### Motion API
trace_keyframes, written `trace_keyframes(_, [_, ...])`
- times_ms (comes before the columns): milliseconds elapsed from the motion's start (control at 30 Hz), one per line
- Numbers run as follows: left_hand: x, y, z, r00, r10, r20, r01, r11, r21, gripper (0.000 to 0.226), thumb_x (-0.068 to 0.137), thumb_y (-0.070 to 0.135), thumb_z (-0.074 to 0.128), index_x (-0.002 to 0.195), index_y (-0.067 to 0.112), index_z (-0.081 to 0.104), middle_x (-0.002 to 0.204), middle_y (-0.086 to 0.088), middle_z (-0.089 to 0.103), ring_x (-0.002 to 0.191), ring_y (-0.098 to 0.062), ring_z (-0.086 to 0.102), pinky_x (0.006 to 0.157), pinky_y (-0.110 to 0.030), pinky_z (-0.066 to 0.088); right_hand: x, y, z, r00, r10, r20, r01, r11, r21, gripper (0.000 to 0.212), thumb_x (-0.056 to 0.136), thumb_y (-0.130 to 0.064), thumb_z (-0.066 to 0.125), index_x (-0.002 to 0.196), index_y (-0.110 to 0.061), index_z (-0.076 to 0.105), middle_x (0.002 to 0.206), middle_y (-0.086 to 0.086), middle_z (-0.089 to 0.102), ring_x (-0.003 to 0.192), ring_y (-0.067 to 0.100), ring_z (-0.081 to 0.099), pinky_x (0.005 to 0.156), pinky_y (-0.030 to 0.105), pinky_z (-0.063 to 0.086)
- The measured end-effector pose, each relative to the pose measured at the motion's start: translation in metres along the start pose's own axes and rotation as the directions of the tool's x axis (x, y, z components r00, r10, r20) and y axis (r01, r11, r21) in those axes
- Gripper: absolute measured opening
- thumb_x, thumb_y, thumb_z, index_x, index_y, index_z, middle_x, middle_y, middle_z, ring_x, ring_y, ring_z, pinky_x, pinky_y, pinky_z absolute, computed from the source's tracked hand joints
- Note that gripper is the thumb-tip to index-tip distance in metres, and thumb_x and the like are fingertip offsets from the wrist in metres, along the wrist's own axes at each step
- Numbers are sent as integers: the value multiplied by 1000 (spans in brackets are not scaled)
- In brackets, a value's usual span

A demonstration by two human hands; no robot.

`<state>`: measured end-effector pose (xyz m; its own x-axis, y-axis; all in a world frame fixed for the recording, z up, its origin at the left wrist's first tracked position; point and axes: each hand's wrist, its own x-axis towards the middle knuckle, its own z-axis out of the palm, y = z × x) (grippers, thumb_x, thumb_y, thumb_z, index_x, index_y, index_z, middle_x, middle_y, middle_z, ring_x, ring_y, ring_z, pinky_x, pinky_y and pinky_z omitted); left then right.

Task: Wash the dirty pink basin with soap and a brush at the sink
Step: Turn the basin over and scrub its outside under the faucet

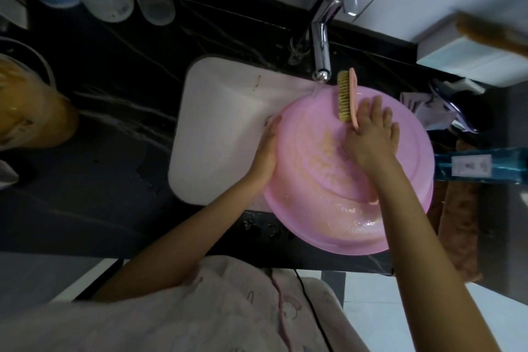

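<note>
Gripping pink basin [357, 223] rim, left hand [265, 151] curled; right hand [371, 137] grasping brush [347, 97] (bristles leftward), fingers [377, 106] extended along back.

- basin [343, 223]: pink, tan-brown smears on the inner floor
- brush [345, 100]: 2 tones, pink back, yellow-tan bristles
- sink [217, 128]: white, 1 brown streak near the back wall
- counter [100, 94]: black, thin pale veining
- tap [321, 46]: chrome
- bottle [480, 167]: translucent blue, white label
- cloth [423, 108]: grey
- towel [460, 223]: brown
- container [31, 111]: amber-orange, blurred
- garment [200, 308]: off-white, faint pink line print, probably a doodle pattern
</note>
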<state>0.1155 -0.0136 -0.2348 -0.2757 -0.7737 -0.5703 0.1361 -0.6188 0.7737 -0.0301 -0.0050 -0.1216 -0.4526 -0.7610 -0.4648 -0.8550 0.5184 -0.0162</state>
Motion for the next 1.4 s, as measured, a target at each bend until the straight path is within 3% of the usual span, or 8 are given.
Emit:
trace_keyframes(300, [44,73,18,931,-213,296,206,977,54,22,90,27,55,76,18,69,69,2,70,66,-7,64,73,-25,47,0,1,0,1000,-2,0,2,1000,-12,65,99,-23,32,152,-14,-5,158,6,-15,145,27,-13,116,38,-9])
trace_keyframes(567, [4,3,1,985,157,66,-167,971,174,46,89,24,37,134,26,47,137,4,49,123,-11,46,103,-25,37,-3,3,3,1000,6,-28,-5,1000,20,63,100,-22,31,152,-15,-5,158,5,-15,145,27,-13,116,40,-10])
trace_keyframes(767, [65,70,29,938,-70,341,-41,950,308,36,99,25,41,125,9,58,125,-9,59,108,-13,54,97,-27,41,-3,7,3,999,0,-36,1,1000,31,64,99,-22,31,152,-17,-6,158,4,-16,145,25,-14,115,38,-11])
trace_keyframes(900, [49,60,16,950,-192,245,161,977,142,19,94,26,49,94,20,67,94,-1,68,91,-14,61,89,-29,45,-2,0,3,1000,5,-1,-5,1000,11,65,99,-23,32,152,-15,-6,158,5,-15,145,25,-13,115,39,-11])
trace_keyframes(1033, [21,28,7,995,-38,88,35,999,31,29,98,19,40,121,24,56,116,9,56,109,-8,52,85,-16,42,1,-2,3,1000,22,-18,-22,1000,20,65,99,-24,32,152,-15,-5,158,4,-16,145,25,-13,115,40,-11])
trace_keyframes(1167, [49,53,19,957,61,283,-114,978,176,44,92,7,45,135,-3,44,140,-12,45,130,-20,41,104,-19,29,-3,3,5,999,7,-46,-5,999,42,65,99,-24,31,152,-17,-7,158,4,-17,145,25,-14,115,39,-12])
trace_keyframes(1333, [55,57,18,941,-160,297,150,987,59,19,91,23,50,88,18,68,83,3,71,80,-9,63,77,-25,48,-1,1,5,1000,13,-26,-12,999,32,65,99,-24,32,152,-16,-5,158,4,-16,145,25,-14,115,39,-12])
trace_keyframes(1400, [41,42,14,972,-146,184,149,989,1,21,96,22,44,99,22,66,99,6,68,93,-10,61,82,-23,46,1,-1,5,999,18,-26,-17,999,38,66,98,-23,32,152,-15,-5,158,4,-15,145,25,-14,115,40,-12])
